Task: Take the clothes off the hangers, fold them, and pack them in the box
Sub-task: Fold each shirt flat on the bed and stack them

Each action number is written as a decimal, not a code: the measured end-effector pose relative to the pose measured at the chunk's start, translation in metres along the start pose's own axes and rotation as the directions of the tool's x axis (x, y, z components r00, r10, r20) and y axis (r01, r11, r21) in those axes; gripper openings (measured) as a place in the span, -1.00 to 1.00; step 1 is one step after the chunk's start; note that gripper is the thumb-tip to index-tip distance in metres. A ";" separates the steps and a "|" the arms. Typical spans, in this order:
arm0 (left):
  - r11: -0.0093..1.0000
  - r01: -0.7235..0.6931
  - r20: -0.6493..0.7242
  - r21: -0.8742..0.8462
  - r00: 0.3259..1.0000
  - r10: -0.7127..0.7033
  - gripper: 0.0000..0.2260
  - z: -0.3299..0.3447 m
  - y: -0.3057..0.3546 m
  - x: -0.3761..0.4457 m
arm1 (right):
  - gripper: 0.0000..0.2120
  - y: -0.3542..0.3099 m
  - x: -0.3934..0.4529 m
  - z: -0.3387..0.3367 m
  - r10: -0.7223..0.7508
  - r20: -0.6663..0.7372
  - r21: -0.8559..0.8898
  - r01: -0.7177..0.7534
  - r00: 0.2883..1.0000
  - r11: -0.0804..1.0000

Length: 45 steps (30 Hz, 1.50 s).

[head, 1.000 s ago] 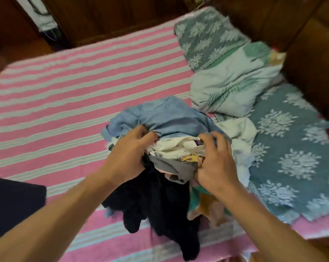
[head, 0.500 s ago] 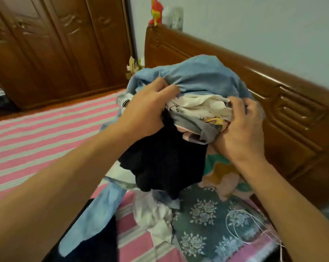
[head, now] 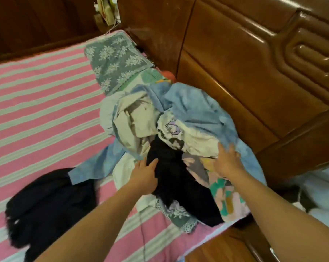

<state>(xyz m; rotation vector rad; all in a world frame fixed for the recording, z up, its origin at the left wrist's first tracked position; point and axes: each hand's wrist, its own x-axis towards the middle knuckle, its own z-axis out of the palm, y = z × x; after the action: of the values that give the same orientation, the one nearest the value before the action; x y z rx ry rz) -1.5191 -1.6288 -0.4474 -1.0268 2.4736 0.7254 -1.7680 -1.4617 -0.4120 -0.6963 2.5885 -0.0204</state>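
A: Fingers?
B: Left hand (head: 143,173) has its fingers straight and loosely together, lying flat on the near-left edge of the clothes pile (head: 171,140), thumb against the black garment (head: 178,178). Nothing gripped.
A: Right?
B: Right hand (head: 227,161) has its fingers spread, palm down on the pile's right side, fingertips at the cream printed top (head: 190,137) where it meets the light blue shirt (head: 195,106). Blurred, but no pinch visible.
A: Pile location?
B: Heaped on the bed, up against the wooden headboard (head: 254,72). Blue shirt on top and draped to the right, beige piece (head: 133,120) on the left, black garment down the middle, a pastel print piece (head: 228,197) at the near right.
A: Under it?
B: Pink-and-white striped sheet (head: 42,110), with a grey floral blanket (head: 116,61) running behind the pile and showing again at its near edge.
A: Anything else?
B: Separate dark garment (head: 46,203) on the sheet, near left, apart from the pile except where a blue sleeve reaches it.
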 end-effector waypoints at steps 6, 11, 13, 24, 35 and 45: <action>0.857 0.452 0.168 -0.250 0.891 -0.421 -0.50 0.052 -0.174 -0.120 | -0.55 -0.130 -0.036 0.048 -0.546 -0.256 -0.077 0.546 0.798 0.834; 0.660 0.658 0.128 -0.363 0.737 -0.664 -0.42 0.078 -0.267 -0.198 | -0.64 -0.249 -0.083 0.143 -0.749 0.154 -0.051 0.762 0.644 0.645; 0.573 0.706 0.174 -0.415 0.680 -0.712 -0.20 0.098 -0.308 -0.217 | -0.59 -0.284 -0.105 0.190 -0.746 0.288 0.030 0.773 0.601 0.634; 0.241 0.292 0.135 -0.926 0.849 -0.511 -0.52 0.137 -0.485 -0.119 | 0.12 -0.434 -0.160 0.433 -0.369 0.547 0.679 -0.140 0.752 0.721; 0.292 0.064 0.086 -0.954 0.994 0.063 -0.75 0.022 -0.282 -0.228 | -0.47 -0.309 -0.251 0.197 -0.432 -0.031 0.633 0.352 0.902 0.690; 0.603 -0.076 -0.187 -0.794 0.975 -0.122 -0.82 -0.100 -0.134 -0.107 | -0.51 -0.219 -0.121 -0.144 -0.280 -0.734 0.361 0.705 0.619 0.610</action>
<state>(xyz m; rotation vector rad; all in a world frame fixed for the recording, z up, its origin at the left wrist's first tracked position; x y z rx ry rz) -1.3625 -1.7099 -0.3558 -1.4870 2.2740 1.9267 -1.6340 -1.6096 -0.2035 -1.3162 2.5132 -1.4887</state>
